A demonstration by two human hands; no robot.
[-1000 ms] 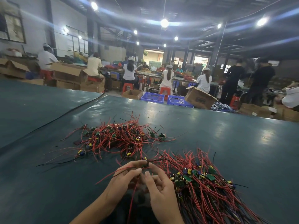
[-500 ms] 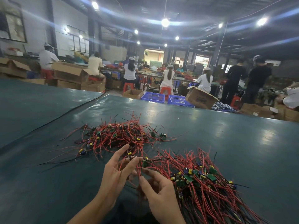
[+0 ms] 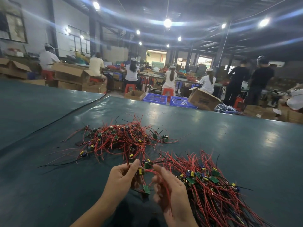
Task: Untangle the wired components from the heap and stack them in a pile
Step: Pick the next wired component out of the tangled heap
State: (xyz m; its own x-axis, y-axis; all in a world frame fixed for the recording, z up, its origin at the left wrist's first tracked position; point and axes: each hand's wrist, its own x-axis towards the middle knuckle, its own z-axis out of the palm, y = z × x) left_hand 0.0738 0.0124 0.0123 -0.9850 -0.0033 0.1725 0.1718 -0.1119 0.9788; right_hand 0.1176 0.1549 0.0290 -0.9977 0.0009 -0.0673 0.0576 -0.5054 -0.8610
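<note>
The left hand has drawn back from the tangled heap and now pinches red wires, with a small green board dangling below. The right hand, blurred, curls loosely among them, and its grip cannot be told. Another piece seems nearly freed for the pile on the worktop.
</note>
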